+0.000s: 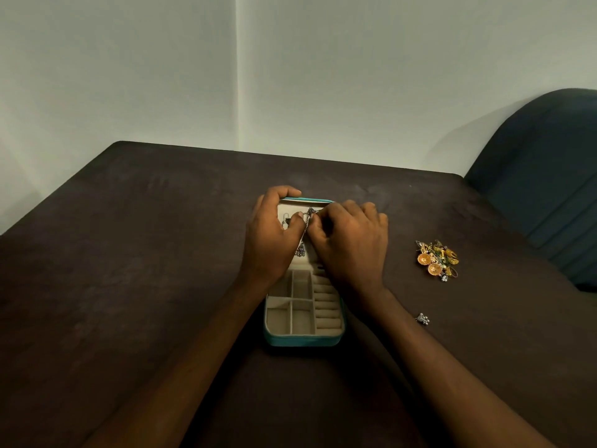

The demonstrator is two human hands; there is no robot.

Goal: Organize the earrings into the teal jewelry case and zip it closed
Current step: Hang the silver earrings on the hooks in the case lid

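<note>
Your left hand (269,236) is gripping the raised lid of the open teal case (303,341), fingers curled over its top edge and thumb against the lining. Your right hand (350,244) is pinching a silver dangling earring (302,245) against that lid, just beside your left thumb. The compartments are lying open below both wrists. A pile of gold earrings (436,258) is sitting well right of your right hand; one small silver earring (422,318) is lying beside your right forearm.
</note>
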